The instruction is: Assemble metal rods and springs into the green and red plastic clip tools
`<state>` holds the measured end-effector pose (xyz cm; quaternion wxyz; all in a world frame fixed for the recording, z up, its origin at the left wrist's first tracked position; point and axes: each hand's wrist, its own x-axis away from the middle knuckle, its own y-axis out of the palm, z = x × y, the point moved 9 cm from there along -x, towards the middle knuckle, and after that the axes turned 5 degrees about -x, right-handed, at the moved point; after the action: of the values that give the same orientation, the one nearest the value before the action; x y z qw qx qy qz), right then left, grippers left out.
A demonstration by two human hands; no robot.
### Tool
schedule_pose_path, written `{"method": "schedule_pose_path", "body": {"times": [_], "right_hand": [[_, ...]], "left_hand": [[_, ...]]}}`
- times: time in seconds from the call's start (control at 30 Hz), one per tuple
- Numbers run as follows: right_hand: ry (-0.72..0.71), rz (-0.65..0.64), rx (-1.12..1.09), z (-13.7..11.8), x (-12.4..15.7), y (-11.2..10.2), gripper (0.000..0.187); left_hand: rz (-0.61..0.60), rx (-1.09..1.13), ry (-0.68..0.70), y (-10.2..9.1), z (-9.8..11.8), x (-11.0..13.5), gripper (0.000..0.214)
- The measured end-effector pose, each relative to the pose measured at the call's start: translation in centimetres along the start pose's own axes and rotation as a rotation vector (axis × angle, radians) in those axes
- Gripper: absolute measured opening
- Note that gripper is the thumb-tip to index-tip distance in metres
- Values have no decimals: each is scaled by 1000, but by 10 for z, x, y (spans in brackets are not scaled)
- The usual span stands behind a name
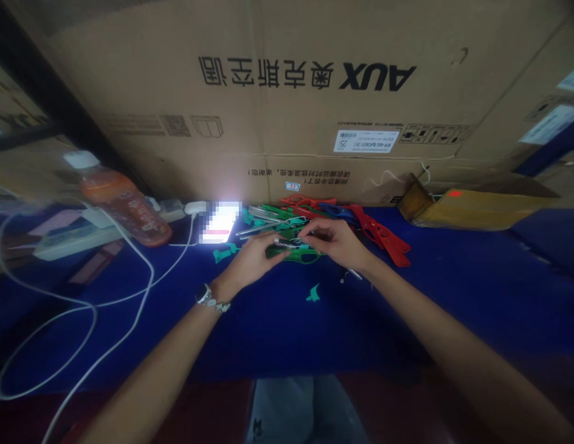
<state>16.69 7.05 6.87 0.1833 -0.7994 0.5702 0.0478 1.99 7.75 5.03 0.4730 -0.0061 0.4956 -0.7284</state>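
Brown cardboard carton (287, 37), print upside down: black "AUX 奥克斯空调"; white rectangular paper label (366, 142), "25". Left hand (254, 259) grips small silver-and-green part (284, 243) above blue tabletop (268, 327), beside red plastic casings (400, 248). Right hand (339, 244) bent at it; grip, cannot tell.

Matt cardboard box (287, 139), glossy plastic bottle (124, 203), smooth red plastic casing (392, 245), shiny metal rods (257, 229)

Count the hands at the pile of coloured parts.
2: the left hand and, just to its right, the right hand, both at the near side of the pile. No other hand shows.
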Motion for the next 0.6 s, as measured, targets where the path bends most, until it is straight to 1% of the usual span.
{"method": "schedule_pose_path", "body": {"times": [0.1,0.17,0.27,0.33,0.4,0.5,0.6], "right_hand": [[21,-37,14,-3,-4,1,20],[-5,-56,98,-8,-7,0,17],[-54,-86,293,-12,-11,2,11],[-74,-121,399,-12,-14,8,12],[-82,-158,454,-8,-17,13,15],[-70,-182,476,1,-24,18,22],[-76,-175,480,8,-29,17,39]], "left_hand": [[34,62,-35,-5,-2,2,11],[61,106,-53,-11,-4,5,14],[16,193,-77,-12,-6,8,16],[-20,217,-91,-12,-9,10,16],[-14,190,-96,-14,-12,11,15],[26,144,-130,-19,-18,12,15],[107,136,-174,-24,-24,12,18]]}}
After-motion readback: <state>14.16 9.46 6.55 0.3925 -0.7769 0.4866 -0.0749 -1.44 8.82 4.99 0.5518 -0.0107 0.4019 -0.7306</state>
